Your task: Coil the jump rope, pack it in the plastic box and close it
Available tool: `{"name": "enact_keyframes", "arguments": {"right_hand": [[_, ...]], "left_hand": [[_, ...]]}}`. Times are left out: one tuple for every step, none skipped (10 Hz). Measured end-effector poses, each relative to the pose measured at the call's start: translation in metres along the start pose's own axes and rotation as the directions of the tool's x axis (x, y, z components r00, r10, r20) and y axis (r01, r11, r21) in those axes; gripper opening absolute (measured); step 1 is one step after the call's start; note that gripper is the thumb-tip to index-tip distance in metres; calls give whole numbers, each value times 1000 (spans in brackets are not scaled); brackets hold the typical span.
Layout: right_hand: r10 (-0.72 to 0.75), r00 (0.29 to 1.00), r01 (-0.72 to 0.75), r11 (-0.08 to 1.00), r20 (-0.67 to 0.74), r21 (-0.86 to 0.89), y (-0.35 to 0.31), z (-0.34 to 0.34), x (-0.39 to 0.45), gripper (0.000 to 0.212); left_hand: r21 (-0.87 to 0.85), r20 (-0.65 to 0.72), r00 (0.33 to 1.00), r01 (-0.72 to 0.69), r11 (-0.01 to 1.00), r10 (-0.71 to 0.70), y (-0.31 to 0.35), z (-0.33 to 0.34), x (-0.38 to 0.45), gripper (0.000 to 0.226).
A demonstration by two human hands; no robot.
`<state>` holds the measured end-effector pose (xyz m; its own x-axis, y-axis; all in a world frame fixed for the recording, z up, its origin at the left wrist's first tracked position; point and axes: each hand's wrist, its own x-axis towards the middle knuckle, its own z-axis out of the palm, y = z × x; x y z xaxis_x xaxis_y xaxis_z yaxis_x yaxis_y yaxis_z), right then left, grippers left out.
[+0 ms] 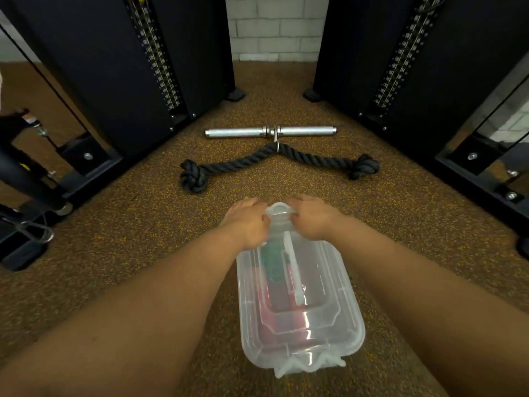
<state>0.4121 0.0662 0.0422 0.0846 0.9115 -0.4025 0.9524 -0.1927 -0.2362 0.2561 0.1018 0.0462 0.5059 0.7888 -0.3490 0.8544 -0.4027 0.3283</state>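
I have both hands at the far end of the plastic box (297, 305), which lies lengthwise on the speckled brown floor (128, 253) right in front of me. My left hand (247, 223) is curled over the far left corner of the lid (323, 285), fingers bent down past the edge, thumb pressed near the latch (279, 210). My right hand (312, 217) mirrors it on the far right corner, fingers folded over the rim, closed down on the box end. The clear latch tab stands up between the two hands. The lid sits on top of the box; the near latch (309, 365) at my end hangs loose, flared outward. Through the cloudy plastic I can see the jump rope (283, 305) inside as red and dark green shapes, though the coil itself is too blurred to trace. A white handle strip (293, 273) runs along the lid's middle.

Beyond the box, a black knotted rope attachment (279, 163) lies on the floor, clipped to a short metal bar (270, 131). Black machine frames (100, 81) stand on either side
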Motion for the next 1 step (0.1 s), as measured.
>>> {"name": "enact_keyframes", "arguments": {"right_hand": [[46,998,-45,999,45,-25,-12,-20,-10,41]], "left_hand": [[21,-30,1000,3,1000,-2,0,-25,-15,50]]}}
